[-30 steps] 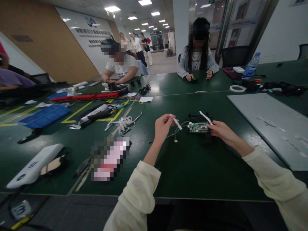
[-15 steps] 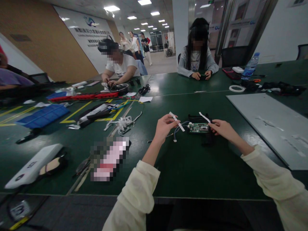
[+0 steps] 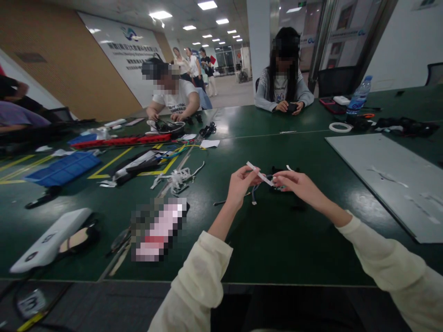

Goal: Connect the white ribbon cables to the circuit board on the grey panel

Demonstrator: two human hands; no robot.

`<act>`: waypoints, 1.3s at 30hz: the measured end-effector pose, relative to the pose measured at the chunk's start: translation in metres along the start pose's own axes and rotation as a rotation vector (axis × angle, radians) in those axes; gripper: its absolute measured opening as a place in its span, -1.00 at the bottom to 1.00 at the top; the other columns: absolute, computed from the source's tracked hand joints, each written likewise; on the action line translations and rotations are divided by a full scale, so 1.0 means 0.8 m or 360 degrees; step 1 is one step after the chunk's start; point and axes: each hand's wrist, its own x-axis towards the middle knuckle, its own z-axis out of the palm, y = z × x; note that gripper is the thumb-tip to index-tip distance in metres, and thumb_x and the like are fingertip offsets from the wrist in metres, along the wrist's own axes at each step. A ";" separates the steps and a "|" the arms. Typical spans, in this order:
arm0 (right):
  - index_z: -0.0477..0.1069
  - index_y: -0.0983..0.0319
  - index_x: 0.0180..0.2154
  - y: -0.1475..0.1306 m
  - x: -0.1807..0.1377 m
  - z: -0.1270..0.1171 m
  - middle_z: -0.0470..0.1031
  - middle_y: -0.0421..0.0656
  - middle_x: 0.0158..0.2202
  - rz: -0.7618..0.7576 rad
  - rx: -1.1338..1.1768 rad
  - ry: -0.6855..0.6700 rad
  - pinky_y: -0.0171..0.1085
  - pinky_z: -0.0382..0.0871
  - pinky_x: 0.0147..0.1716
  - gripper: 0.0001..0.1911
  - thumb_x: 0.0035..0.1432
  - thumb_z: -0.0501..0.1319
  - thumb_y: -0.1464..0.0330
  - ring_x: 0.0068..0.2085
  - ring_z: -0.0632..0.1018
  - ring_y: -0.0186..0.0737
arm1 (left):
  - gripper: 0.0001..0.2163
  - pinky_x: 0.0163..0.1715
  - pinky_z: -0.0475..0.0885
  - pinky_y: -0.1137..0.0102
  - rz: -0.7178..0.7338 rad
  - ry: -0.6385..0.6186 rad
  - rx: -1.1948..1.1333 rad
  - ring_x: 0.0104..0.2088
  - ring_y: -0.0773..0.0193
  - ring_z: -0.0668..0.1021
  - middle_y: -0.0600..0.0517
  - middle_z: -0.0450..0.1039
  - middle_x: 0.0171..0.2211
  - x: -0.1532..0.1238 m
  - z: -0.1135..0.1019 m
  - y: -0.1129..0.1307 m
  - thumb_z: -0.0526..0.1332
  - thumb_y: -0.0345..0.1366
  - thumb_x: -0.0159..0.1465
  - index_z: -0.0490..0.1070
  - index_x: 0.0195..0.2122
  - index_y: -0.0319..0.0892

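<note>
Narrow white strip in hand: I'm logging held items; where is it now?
The narrow white strip slants from the left hand down to the right hand, right of centre in the head view, above the green table.

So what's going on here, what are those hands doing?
The left hand is pinching a short white strip, held at a slant. The right hand has its fingertips at the strip's lower end, though I can't tell if they grip it. Grey wires lie just beyond, and a tangle of white strips sits off to the left.
</note>
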 end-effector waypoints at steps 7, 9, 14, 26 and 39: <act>0.54 0.15 -0.17 -0.008 0.008 0.042 0.57 -0.14 -0.33 -0.0032 -0.0142 0.0008 -0.31 0.40 -0.44 -0.66 0.05 0.25 0.13 -0.30 0.57 -0.22 | -0.71 -0.24 0.49 0.32 0.0055 0.0083 -0.0018 -0.42 0.27 0.60 -0.04 0.58 -0.40 0.000 0.002 -0.003 0.33 -0.11 0.10 0.44 -0.31 -0.24; 0.54 0.20 -0.21 -0.009 0.006 0.046 0.56 -0.14 -0.36 -0.0047 -0.0179 0.0047 -0.33 0.37 -0.46 -0.67 0.08 0.23 0.13 -0.37 0.56 -0.26 | -0.71 -0.26 0.49 0.33 0.0100 0.0121 0.0018 -0.43 0.27 0.60 -0.04 0.58 -0.42 0.000 0.004 -0.004 0.32 -0.09 0.10 0.45 -0.34 -0.25; 0.52 0.28 -0.29 -0.017 -0.002 0.051 0.55 -0.12 -0.42 0.0054 -0.0123 0.0092 -0.37 0.30 -0.54 -0.69 0.11 0.21 0.16 -0.43 0.55 -0.30 | -0.73 -0.30 0.48 0.36 0.0254 0.0251 0.0129 -0.43 0.26 0.60 -0.04 0.57 -0.45 0.000 0.009 -0.009 0.32 -0.10 0.11 0.48 -0.41 -0.25; 0.51 0.28 -0.26 -0.012 -0.002 0.049 0.58 -0.10 -0.34 0.0101 0.0039 0.0039 -0.28 0.44 -0.33 -0.69 0.12 0.22 0.16 -0.30 0.59 -0.24 | -0.73 -0.32 0.46 0.40 0.0036 0.0190 -0.0153 -0.42 0.29 0.60 -0.03 0.57 -0.45 -0.006 0.014 0.000 0.34 -0.13 0.09 0.47 -0.36 -0.26; 0.51 0.25 -0.23 -0.014 -0.002 0.051 0.56 -0.12 -0.36 -0.0051 0.0056 0.0204 -0.25 0.42 -0.33 -0.62 0.10 0.22 0.09 -0.34 0.56 -0.24 | -0.78 -0.22 0.45 0.36 0.0239 0.0134 0.0202 -0.31 0.24 0.59 -0.08 0.58 -0.31 -0.007 0.019 -0.011 0.31 -0.17 0.13 0.50 -0.34 -0.25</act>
